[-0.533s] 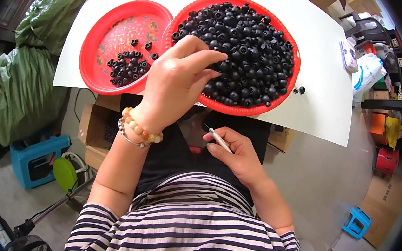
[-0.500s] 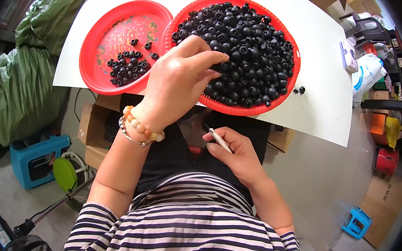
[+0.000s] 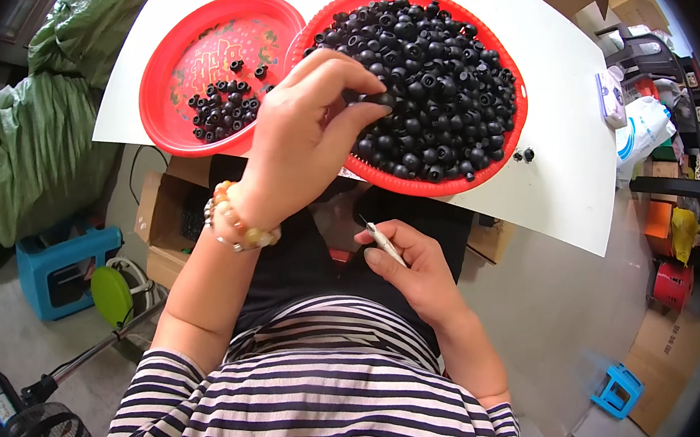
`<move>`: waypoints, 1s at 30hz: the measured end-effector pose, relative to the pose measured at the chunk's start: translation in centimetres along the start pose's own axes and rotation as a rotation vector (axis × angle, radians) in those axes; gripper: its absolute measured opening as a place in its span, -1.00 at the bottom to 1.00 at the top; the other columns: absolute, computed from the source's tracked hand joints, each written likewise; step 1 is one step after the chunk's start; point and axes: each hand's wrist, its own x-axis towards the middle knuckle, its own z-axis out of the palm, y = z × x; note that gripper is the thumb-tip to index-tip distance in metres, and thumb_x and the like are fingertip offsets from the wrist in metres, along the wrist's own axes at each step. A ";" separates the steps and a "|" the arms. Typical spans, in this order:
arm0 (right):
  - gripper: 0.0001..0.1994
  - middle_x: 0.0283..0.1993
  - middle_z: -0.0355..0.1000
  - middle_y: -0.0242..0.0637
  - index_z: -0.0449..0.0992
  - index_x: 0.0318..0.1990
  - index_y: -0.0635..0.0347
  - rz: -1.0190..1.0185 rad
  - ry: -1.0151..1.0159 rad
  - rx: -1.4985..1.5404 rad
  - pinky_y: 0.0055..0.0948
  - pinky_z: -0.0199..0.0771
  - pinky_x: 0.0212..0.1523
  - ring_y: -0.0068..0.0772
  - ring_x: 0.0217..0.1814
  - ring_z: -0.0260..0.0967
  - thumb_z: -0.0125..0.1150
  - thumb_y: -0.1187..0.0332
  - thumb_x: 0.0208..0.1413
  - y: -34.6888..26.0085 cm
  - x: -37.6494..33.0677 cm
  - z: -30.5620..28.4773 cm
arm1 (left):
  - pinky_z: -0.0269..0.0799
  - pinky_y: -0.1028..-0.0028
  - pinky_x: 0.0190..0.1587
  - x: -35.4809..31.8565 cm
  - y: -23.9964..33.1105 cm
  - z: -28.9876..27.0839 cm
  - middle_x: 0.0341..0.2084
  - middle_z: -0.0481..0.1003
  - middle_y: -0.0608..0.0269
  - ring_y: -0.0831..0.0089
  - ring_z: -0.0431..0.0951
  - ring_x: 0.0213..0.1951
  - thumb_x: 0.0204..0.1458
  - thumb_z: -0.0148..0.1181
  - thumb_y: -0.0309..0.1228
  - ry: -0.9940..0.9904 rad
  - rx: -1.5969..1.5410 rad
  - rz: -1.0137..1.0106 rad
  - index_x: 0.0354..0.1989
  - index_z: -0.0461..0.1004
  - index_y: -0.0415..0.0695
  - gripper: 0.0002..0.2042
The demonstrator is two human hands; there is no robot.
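My left hand [image 3: 303,134] reaches over the near rim of a large red tray [image 3: 505,141] heaped with small black round parts [image 3: 439,75]. Its thumb and fingertips pinch one black part [image 3: 381,98] at the heap's near left side. A beaded bracelet [image 3: 235,226] circles that wrist. My right hand [image 3: 408,266] stays low over my lap, below the table edge, gripping a thin white pointed tool [image 3: 383,240] between thumb and fingers. A smaller red tray [image 3: 171,66] to the left holds a small cluster of the same black parts [image 3: 221,109].
Both trays rest on a white table [image 3: 555,188]; two loose black parts [image 3: 524,155] lie right of the big tray. Green sacks [image 3: 33,137], cardboard boxes [image 3: 160,217] and a blue stool [image 3: 55,266] stand on the left. Another blue stool [image 3: 618,389] is on the floor at right.
My left hand has closed its fingertips onto a black part in the big tray. The right hand with the tool has barely moved.
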 end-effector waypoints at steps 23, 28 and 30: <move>-0.74 -0.28 0.43 -0.26 0.35 -0.09 0.31 -0.330 -0.026 -0.060 -0.62 0.34 -0.18 -0.60 -0.24 0.36 0.09 0.49 0.04 -4.1 -0.7 2.1 | 0.49 0.55 -0.43 -9.3 1.3 -2.2 -0.45 0.44 0.20 0.55 0.48 -0.47 0.01 0.06 -0.54 -0.119 -1.100 -0.673 -0.20 0.39 -0.30 -0.82; -0.74 -0.27 0.43 -0.27 0.35 -0.08 0.29 -0.321 -0.026 -0.056 -0.63 0.33 -0.18 -0.61 -0.23 0.35 0.09 0.49 0.04 -3.8 -0.7 2.2 | 0.50 0.52 -0.44 -9.4 1.1 -2.2 -0.40 0.40 0.17 0.50 0.49 -0.46 0.00 0.04 -0.58 -0.107 -1.091 -0.596 -0.23 0.41 -0.35 -0.84; -0.74 -0.26 0.43 -0.29 0.36 -0.08 0.28 -0.310 -0.029 -0.055 -0.64 0.33 -0.19 -0.63 -0.23 0.34 0.10 0.48 0.04 -3.6 -0.7 2.2 | 0.50 0.52 -0.45 -9.3 1.0 -2.2 -0.39 0.39 0.16 0.48 0.49 -0.46 0.00 0.04 -0.59 -0.113 -1.062 -0.564 -0.24 0.42 -0.36 -0.84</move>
